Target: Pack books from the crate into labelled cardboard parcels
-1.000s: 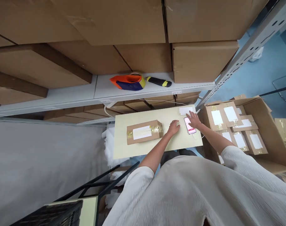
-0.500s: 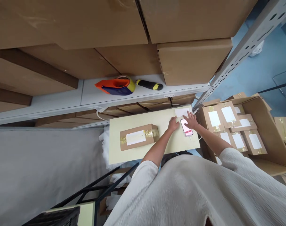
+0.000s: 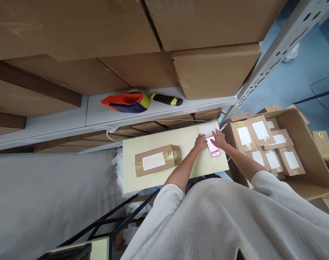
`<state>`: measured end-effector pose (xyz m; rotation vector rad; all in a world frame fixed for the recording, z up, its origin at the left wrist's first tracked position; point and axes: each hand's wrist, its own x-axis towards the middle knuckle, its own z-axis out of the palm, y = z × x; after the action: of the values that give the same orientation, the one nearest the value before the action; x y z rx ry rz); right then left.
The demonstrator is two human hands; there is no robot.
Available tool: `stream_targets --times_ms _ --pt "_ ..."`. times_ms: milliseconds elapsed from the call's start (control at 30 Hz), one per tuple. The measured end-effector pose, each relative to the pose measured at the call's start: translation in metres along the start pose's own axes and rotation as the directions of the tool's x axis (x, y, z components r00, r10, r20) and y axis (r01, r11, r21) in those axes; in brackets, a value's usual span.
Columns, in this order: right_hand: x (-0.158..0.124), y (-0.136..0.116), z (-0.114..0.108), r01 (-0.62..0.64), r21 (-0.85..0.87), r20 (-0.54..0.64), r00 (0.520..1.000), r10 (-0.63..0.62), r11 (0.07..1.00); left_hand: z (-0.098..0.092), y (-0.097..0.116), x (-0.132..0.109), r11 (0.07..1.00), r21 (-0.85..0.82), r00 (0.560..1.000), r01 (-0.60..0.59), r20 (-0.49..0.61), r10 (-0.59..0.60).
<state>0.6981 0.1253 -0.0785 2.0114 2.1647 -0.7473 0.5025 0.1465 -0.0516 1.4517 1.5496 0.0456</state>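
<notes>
On the pale yellow tabletop (image 3: 186, 166), my left hand (image 3: 200, 143) is closed at the near left corner of a white paper slip (image 3: 207, 129). Opposite it, my right hand (image 3: 220, 140) has its fingers drawn together at the slip's near right corner. Both thumbs point inward above a phone (image 3: 213, 148) with a lit pink and white screen, its upper end partly covered. The grip of the fingertips on the paper is too small to see fully. To the left lies a taped cardboard box (image 3: 158, 160) with a white label on top.
A shelf (image 3: 94, 112) ahead carries large cartons (image 3: 218, 72), a tape dispenser (image 3: 126, 102) and a black-and-yellow knife-like handle (image 3: 166, 99). On the right, an open carton (image 3: 313, 159) holds several labelled boxes. A perforated metal post (image 3: 278, 50) rises beside it.
My two hands have come slightly closer together, and my right fingers, spread before, are now gathered. The view has shifted a little; the box and phone stay in place on the table.
</notes>
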Motion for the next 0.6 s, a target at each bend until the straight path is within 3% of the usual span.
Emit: stream_targets --times_ms 200,333,467,600 --pt "0.001 -0.002 -0.019 -0.002 0.066 -0.126 0.992 0.011 0.998 -0.001 0.004 0.005 0.998 0.052 0.999 -0.020 -0.032 0.022" --pt "0.005 0.001 -0.027 0.074 0.210 -0.167 0.985 -0.039 0.975 0.001 0.013 0.008 0.996 0.068 0.996 -0.052 -0.065 0.056" --pt "0.009 -0.002 -0.028 0.137 0.357 -0.253 0.966 -0.045 0.924 0.007 0.024 0.011 0.986 -0.109 0.989 -0.126 -0.087 0.117" --pt "0.015 -0.008 -0.028 0.121 0.486 -0.240 0.971 -0.001 0.866 0.012 0.030 0.013 0.923 -0.359 0.989 -0.141 -0.098 0.113"
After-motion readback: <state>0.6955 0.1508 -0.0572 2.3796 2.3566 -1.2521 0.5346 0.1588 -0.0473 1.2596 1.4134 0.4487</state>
